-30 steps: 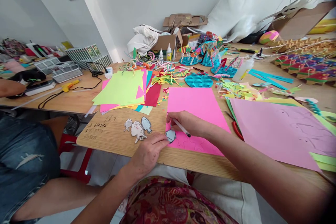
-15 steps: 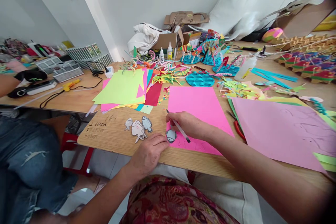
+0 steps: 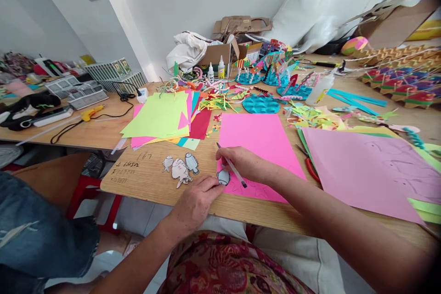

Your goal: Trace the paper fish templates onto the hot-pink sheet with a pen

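Note:
My right hand (image 3: 241, 161) is closed round a slim whitish pen (image 3: 234, 171), its dark end slanting toward me. Beneath it lies a bright pink sheet (image 3: 255, 133) with faint drawn outlines near its front edge. A small grey-blue paper fish cutout (image 3: 223, 177) rests on the sheet's lower left corner. Fingertips of my left hand (image 3: 195, 200) touch the cutout's lower edge, the fingers lying flat on the table. Left of the sheet is a little group of paper fish cutouts (image 3: 181, 171), white and blue.
Coloured paper sheets (image 3: 155, 115) are stacked at the back left. To the right lie red-handled pliers (image 3: 312, 170) and a pale pink sheet (image 3: 365, 170) with drawn fish. Glue bottles (image 3: 221, 68) and blue craft bases (image 3: 261, 104) stand behind. A person's knee (image 3: 44, 225) is at left.
Both my hands stay almost in place, the pen still at the fish cutout. The person at left has shifted; their arm has left the view and their knee has moved left.

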### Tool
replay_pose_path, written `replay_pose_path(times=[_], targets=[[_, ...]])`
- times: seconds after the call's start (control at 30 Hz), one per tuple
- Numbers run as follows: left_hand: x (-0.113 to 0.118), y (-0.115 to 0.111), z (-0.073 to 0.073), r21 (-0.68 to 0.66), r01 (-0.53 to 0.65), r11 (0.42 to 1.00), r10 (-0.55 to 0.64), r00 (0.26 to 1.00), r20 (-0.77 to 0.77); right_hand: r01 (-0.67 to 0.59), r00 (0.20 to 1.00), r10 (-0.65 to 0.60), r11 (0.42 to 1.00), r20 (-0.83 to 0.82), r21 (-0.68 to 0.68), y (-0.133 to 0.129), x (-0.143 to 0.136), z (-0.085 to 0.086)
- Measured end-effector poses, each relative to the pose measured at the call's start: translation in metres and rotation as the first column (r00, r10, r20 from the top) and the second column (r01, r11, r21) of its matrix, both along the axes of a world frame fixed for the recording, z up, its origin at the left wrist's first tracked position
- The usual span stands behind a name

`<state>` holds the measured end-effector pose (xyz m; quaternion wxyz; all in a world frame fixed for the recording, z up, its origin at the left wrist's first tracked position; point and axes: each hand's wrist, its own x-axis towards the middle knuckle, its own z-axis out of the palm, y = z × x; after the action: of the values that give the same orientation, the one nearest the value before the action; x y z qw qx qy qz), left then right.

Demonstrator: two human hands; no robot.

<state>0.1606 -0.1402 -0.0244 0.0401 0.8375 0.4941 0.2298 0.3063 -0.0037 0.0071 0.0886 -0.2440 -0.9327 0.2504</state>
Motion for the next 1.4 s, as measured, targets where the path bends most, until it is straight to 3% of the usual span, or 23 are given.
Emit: replay_pose_path(times=[0.73,1.07,1.4], targets=[[-0.003,-0.001,0.000,0.020,0.035,0.999,-0.035,0.999,0.000,0.012,0.993,-0.021,0.997,-0.119,-0.075,0.008,0.001,-0.019],[-0.002,0.000,0.006,0.051,0.059,0.997,-0.064,0.992,0.105,0.022,0.992,-0.035,0.994,-0.124,-0.103,0.009,0.001,-0.016],[-0.003,-0.003,0.004,0.026,0.058,0.998,-0.061,0.993,0.097,-0.007,0.994,-0.001,0.998,-0.112,-0.070,0.008,0.002,-0.016]])
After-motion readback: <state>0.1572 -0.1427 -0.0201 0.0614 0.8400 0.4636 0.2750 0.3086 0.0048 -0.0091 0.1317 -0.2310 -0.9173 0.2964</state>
